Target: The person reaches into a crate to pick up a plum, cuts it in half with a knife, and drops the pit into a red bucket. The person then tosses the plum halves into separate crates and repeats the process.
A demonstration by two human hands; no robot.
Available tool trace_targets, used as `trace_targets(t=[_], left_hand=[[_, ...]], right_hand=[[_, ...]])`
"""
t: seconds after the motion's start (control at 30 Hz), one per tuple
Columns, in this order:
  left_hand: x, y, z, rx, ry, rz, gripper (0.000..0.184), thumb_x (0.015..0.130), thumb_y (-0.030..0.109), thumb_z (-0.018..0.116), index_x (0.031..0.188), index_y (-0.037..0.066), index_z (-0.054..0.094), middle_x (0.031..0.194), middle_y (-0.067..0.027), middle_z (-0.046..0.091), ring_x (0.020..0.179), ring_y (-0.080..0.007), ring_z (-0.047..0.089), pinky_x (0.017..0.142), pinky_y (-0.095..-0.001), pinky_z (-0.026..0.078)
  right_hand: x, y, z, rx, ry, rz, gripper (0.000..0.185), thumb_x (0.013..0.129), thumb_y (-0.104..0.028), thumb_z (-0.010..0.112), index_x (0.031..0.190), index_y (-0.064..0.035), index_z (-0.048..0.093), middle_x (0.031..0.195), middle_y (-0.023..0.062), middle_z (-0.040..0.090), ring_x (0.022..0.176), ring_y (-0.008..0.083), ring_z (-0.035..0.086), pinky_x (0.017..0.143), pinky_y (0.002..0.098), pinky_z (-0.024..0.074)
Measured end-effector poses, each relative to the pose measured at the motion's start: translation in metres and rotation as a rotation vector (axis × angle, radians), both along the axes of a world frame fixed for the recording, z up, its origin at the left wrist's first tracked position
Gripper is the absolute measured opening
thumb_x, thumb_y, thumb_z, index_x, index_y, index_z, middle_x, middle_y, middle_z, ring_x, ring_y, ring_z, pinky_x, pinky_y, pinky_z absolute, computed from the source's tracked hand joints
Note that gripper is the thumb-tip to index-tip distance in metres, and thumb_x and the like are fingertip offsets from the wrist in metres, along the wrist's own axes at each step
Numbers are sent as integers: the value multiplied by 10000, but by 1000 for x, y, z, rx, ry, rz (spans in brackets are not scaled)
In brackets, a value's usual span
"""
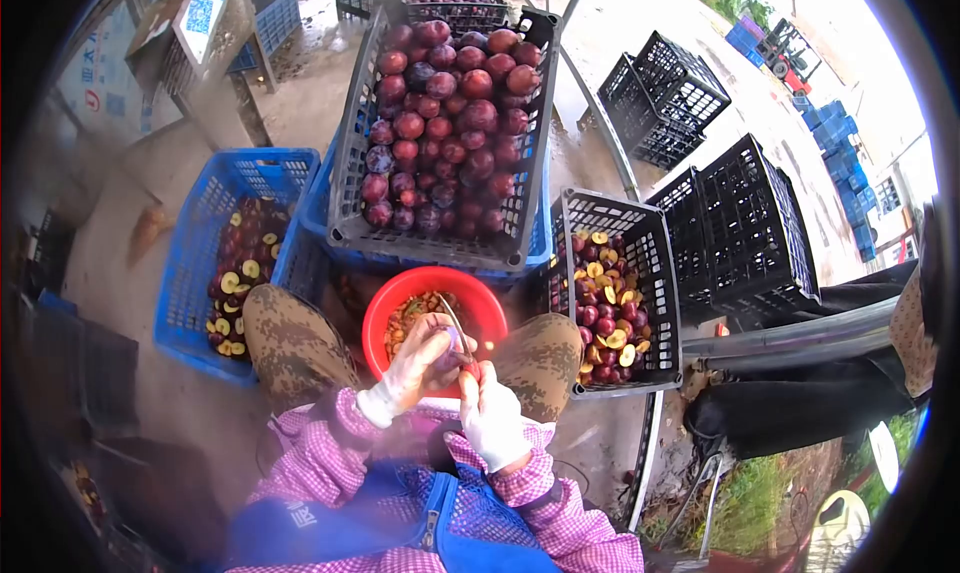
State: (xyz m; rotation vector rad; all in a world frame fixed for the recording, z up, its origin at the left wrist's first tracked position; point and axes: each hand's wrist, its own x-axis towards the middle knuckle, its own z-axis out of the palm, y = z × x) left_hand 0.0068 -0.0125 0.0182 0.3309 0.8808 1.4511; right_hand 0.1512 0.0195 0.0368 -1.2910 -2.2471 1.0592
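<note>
1 plum (457,344), above red bowl (372,323), grasped in gloved left hand (415,366) | gloved right hand (492,418) grips knife (452,316), blade at the fruit | step: apparently cutting | next move calls for steady hold, controlled pressure | cut plums (627,355): blue crate (180,263) left, black crate (667,303) right

Premises: a semi-open fruit-processing yard. Evidence: plum-like fruit (445,123) heaped whole in a black crate (430,248); halved fruit (240,279) in a blue crate (182,268); a knife (453,320) held above a red basin (374,328); a concrete-looking floor (320,58); stacked black crates (755,238); a forklift (790,63) standing outside in daylight.
</note>
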Motion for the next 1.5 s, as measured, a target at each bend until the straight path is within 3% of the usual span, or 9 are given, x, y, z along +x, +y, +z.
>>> trace_targets(t=[0.33,0.4,0.5,0.57,0.7,0.77,0.8,0.93,1.5], left_hand=[[-3,-2,-21,243,742,44,267,912,187,501,1126,48,423,1013,-84,530,913,-151,545,852,-310,444],[-5,-4,-9,151,633,9,295,911,239,496,1146,78,416,1025,-76,539,907,-139,553,755,-266,456],[-8,-5,12,86,67,-47,340,915,323,514,1179,131,416,1060,-72,561,852,-130,569,603,-220,442],[-8,-1,-7,101,0,31,371,911,352,528,1195,142,414,1097,-89,567,820,-138,568,582,-230,430],[-16,-4,-12,177,-145,27,449,881,216,606,1284,201,409,1171,-95,546,877,-165,573,698,-255,492],[-18,-4,-20,215,-30,32,495,861,189,628,1301,187,400,1195,-97,535,943,-171,565,755,-261,484],[-18,-6,-23,247,90,37,542,842,162,649,1318,173,391,1220,-99,525,1008,-178,557,811,-268,477],[-16,-6,-16,216,198,129,700,739,75,710,1336,89,345,1249,-123,504,1145,-205,495,991,-338,385],[-8,-8,-29,135,121,88,798,671,1,747,1334,70,309,1270,-153,495,1185,-228,480,968,-349,428]], right_hand=[[-2,-10,-29,200,34,-55,193,953,-261,457,881,-83,461,580,156,545,482,342,546,431,428,412],[0,-8,-22,-1034,665,-120,291,983,-362,395,832,-117,430,508,17,424,366,160,393,340,294,305],[16,7,14,-1795,939,151,377,982,-453,344,789,-132,392,526,-69,293,397,40,241,339,197,205],[20,0,43,-1840,1083,338,402,974,-461,359,774,-113,379,516,-58,288,384,42,233,330,198,215],[22,17,32,-1199,626,-43,367,981,-385,395,785,-77,434,534,-22,367,390,98,305,360,240,269],[15,12,13,-161,270,71,266,949,-312,445,893,-56,491,607,169,543,486,298,556,460,380,431],[25,10,11,-175,74,101,243,925,-289,489,937,-48,502,715,233,583,662,392,614,586,458,473],[25,2,6,53,-49,118,230,911,-300,523,917,-71,506,638,189,580,603,381,601,537,459,467],[16,-2,-2,-50,-86,147,212,932,-246,483,930,-34,488,672,242,576,642,429,582,558,492,447]])
